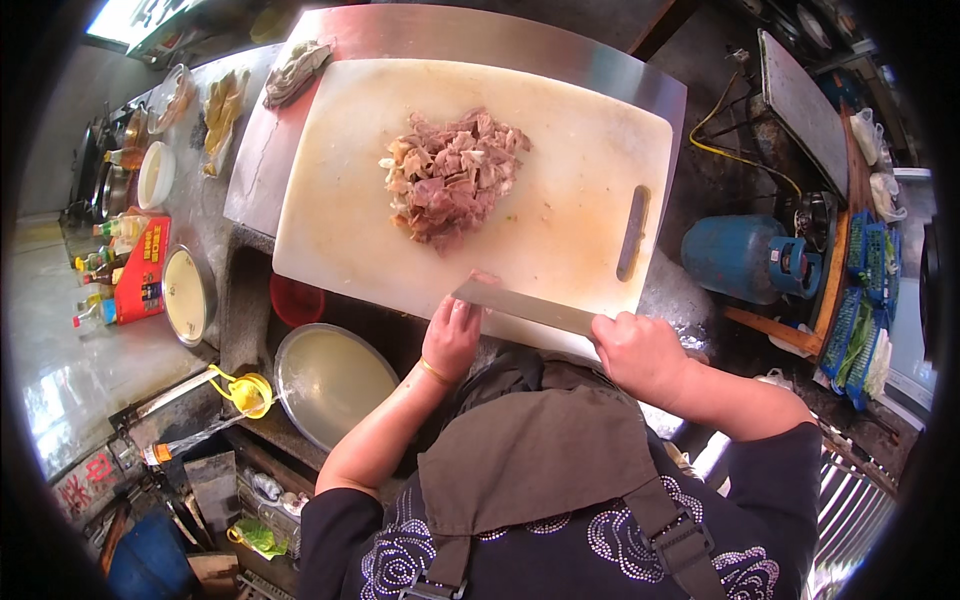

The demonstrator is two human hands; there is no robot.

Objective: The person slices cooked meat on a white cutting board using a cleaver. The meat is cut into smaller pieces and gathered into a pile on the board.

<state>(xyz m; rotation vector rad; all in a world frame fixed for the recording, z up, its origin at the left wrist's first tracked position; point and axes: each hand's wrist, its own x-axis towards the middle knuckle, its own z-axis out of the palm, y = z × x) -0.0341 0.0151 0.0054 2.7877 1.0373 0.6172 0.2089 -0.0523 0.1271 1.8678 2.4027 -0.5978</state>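
My right hand (637,349) grips the handle of a wide-bladed kitchen knife (536,307). Its blade slants across the near edge of a white plastic cutting board (577,217). Beneath the blade lies a small piece of meat (484,277), showing mostly on the far side. My left hand (454,337), with a thin bracelet at the wrist, has its fingers bunched against this piece near the blade's tip; the fingertips are partly hidden. Farther up the board sits a heap of chopped cooked meat (457,176).
A grey cloth (296,73) lies at the board's far left corner. Below left stand a large metal basin (334,382), a red bowl (298,298) and a yellow strainer (251,395). Bottles stand beside a red box (146,274). At right are a blue gas cylinder (731,259) and vegetable baskets (844,334).
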